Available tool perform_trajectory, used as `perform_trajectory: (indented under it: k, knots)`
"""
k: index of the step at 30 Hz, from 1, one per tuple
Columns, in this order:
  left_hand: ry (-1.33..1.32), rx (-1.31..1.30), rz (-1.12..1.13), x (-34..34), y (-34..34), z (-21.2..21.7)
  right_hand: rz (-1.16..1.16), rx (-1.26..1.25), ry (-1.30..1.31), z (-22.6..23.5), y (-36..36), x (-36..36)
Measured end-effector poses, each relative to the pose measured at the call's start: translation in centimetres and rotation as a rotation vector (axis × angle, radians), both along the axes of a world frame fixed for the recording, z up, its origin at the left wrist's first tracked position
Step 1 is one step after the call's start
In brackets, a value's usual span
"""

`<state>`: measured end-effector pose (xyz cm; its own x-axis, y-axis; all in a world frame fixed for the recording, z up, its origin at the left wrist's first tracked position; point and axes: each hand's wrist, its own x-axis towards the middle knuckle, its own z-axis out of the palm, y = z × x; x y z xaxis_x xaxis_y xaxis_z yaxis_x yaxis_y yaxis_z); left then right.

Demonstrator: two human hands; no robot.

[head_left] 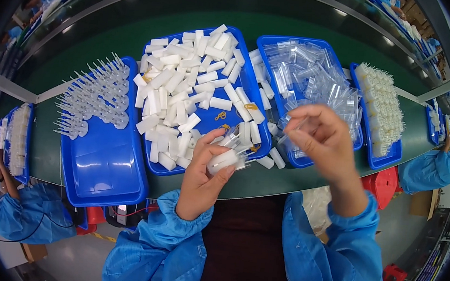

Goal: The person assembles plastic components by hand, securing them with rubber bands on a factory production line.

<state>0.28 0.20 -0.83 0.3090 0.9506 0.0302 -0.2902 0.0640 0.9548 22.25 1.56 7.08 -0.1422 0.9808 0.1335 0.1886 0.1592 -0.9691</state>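
Observation:
My left hand (pixel 204 168) is closed around a small bundle: a white cylindrical piece (pixel 223 162) with clear plastic tubes (pixel 230 140) sticking out past the fingers. Thumb and fingertips of my right hand (pixel 325 142) are pinched together over the near left corner of a blue tray (pixel 263 41) heaped with clear plastic tubes (pixel 308 67). Between them is a clear plastic piece, largely hidden by the fingers. Left of that tray, a bigger blue tray (pixel 220 92) holds many white foam-like blocks (pixel 174 81) and a few yellow rubber bands (pixel 220 116).
At the left, a blue tray (pixel 104 169) carries thin-stemmed white parts (pixel 96 95) in its far half. Another blue tray (pixel 382 162) of densely packed white parts stands at the right. Loose white blocks (pixel 267 89) lie between trays on the green bench (pixel 194 7). Co-workers in blue sit at both sides.

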Motion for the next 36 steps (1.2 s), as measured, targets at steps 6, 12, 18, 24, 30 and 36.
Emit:
perform_trajectory:
  k: [6, 12, 18, 24, 30, 36]
  knots:
    - [0.338, 0.293, 0.073, 0.1, 0.0, 1.0, -0.116, -0.057, 0.719, -4.6, -1.6, -4.5]
    - [0.419, 0.342, 0.146, 0.3, -0.4, 1.2, -0.223, -0.002, 0.698, -5.8, -1.4, -6.1]
    - [0.466, 0.385, 0.161, 0.4, -0.4, 0.9, -0.231, 0.122, 0.525, -5.9, -1.6, -5.8]
    - [0.463, 0.394, 0.159, 0.5, -0.4, 0.9, -0.147, -0.08, 0.561, -6.4, -1.5, -6.1]
    - [0.481, 0.403, 0.191, 0.4, -0.3, 0.6, -0.138, -0.155, 0.669, -6.5, -1.5, -6.4]
    - [0.474, 0.389, 0.2, 0.2, -0.3, 0.7, -0.118, -0.203, 0.722, -6.6, -1.6, -6.6]
